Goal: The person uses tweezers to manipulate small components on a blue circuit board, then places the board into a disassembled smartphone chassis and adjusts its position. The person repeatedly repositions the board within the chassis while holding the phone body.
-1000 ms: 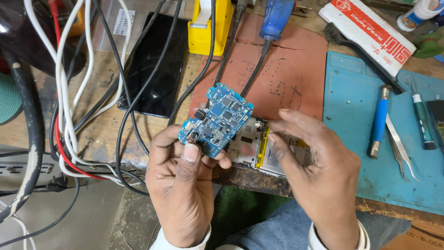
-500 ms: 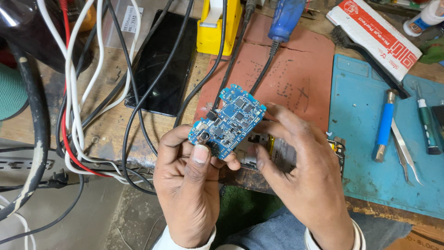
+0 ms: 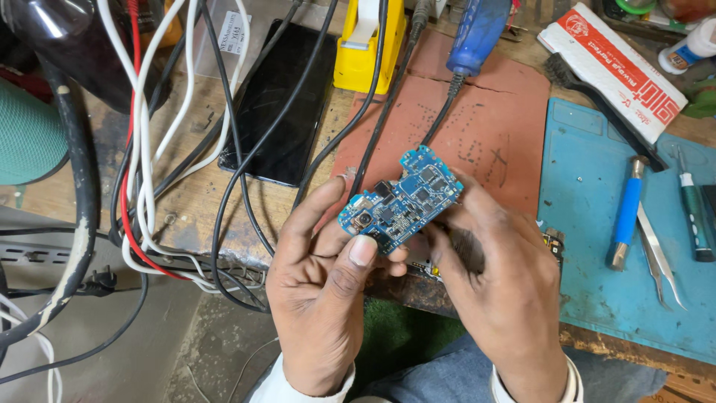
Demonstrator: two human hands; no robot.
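Both hands [image 3: 403, 298] have lifted the blue circuit board [image 3: 400, 199] slightly higher.

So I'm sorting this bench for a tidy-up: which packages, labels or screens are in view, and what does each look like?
Red and white box: flat, oblong, top right, lying across the blue mat's far edge.
Phone: dark, unlit screen, flat on the bench under black cables, upper middle.
White label: small paper rectangle, top left beside the phone.
White bottle: blue-banded label, far top right corner.

The left hand [image 3: 321, 298] and right hand [image 3: 500, 291] were raised side by side, backs to the camera, fingers [image 3: 363, 250] curled in a pinching grip.
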